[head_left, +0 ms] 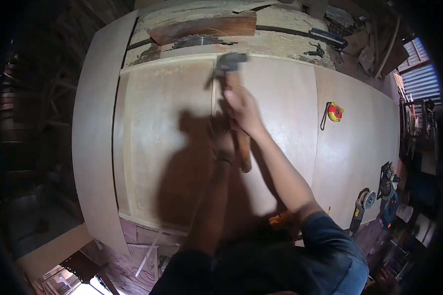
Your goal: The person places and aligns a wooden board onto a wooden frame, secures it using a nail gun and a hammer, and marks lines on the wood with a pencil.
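Observation:
My right hand (245,114) is closed round the wooden handle of a claw hammer (244,152). The hammer's dark metal head is blurred and points toward the far edge of the panel. Just left of and below it, my left hand (223,142) rests in shadow at a narrow wooden strip (214,78) on the panel. Its outer fingers point away from me; the thumb and forefinger are hidden by my right hand, so its grip cannot be made out. Under both hands lies a large framed plywood panel (275,93).
A red and yellow tape measure (335,112) lies on the right of the panel. An angle grinder (362,206) and another power tool (388,182) sit at the right edge. A circular saw blade (197,42) shows beyond the far edge. Something orange (280,221) is near my right elbow.

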